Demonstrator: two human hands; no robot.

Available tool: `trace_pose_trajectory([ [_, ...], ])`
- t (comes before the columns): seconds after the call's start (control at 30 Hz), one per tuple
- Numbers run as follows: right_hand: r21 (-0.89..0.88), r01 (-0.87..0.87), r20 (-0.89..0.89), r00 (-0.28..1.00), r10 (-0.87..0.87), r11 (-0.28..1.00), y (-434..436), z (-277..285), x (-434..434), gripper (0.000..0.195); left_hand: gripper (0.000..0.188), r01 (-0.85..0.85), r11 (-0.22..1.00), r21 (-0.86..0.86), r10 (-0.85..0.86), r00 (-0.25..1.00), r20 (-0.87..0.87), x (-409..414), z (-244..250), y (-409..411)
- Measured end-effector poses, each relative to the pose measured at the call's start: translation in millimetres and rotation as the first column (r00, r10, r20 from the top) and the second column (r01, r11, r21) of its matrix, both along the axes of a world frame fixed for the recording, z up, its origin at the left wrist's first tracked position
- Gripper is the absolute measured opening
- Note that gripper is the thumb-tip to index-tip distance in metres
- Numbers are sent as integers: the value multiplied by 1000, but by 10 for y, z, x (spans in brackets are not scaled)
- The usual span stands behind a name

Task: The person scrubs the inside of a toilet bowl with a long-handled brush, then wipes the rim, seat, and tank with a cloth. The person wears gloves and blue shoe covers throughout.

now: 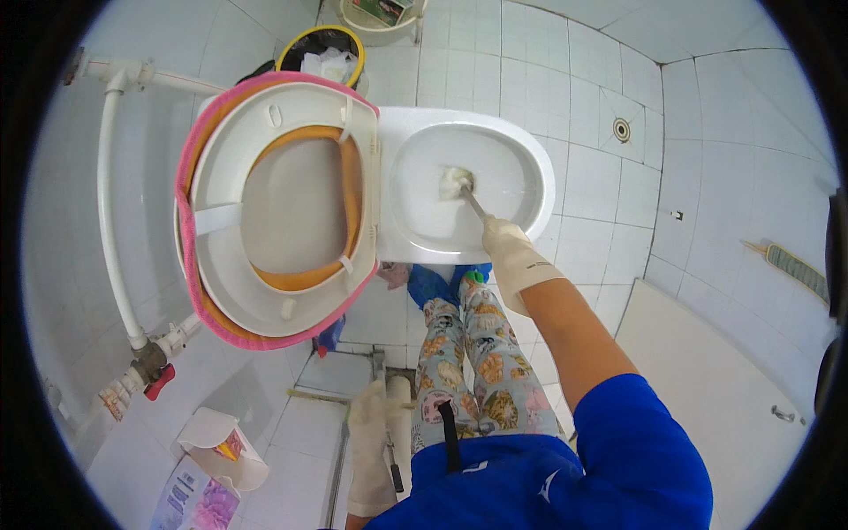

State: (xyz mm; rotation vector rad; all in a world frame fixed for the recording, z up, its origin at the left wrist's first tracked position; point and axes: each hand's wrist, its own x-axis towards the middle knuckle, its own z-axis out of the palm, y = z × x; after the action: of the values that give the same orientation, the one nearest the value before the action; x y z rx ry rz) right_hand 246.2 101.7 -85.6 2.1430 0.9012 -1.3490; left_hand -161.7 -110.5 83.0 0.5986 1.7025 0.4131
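Note:
My right hand [507,242], in a cream rubber glove, grips the grey handle of a toilet brush [476,203]. The brush's pale, blurred head is down in the white toilet bowl [424,149], over the drain. The toilet seat and lid [225,265] are raised, with a pink and orange fabric cover around them. My left hand [368,414], also gloved, hangs low beside my left leg. Its fingers are not clear, and a thin rod with a black grip [395,474] shows right beside it; whether the hand touches it I cannot tell.
A yellow-rimmed bin [362,56] with a black bag stands behind the toilet, near a pale basin [377,33]. White pipes with a red-handled valve [158,383] run along the wall. A tissue holder [248,467] is at lower left. A floor drain [621,130] lies at right.

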Motion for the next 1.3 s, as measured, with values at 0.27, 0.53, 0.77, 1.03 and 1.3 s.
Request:
trace_pose_trajectory([
  [0.27, -252, 927, -448, 143, -882, 278, -279, 515, -98, 39, 32, 11, 984, -178, -1, 999, 54, 359, 259, 265],
  [0.53, -84, 913, -465, 319, -826, 400, -355, 470, -476, 42, 30, 164, 984, -76, -167, 985, -35, 4, -165, -74],
  [0.77, -78, 965, -412, 198, -889, 251, -359, 421, -595, 43, 34, 109, 982, -152, -87, 985, 148, 405, 147, 336],
  [1.03, -8, 310, -100, 946, -309, 951, -290, 740, -164, 46, 31, 175, 983, -45, -176, 984, 1, 5, -166, -153],
  [1.3, -81, 307, -49, 949, -311, 948, -75, 508, -102, 43, 34, 72, 978, -196, -45, 989, 138, 405, 134, 174],
])
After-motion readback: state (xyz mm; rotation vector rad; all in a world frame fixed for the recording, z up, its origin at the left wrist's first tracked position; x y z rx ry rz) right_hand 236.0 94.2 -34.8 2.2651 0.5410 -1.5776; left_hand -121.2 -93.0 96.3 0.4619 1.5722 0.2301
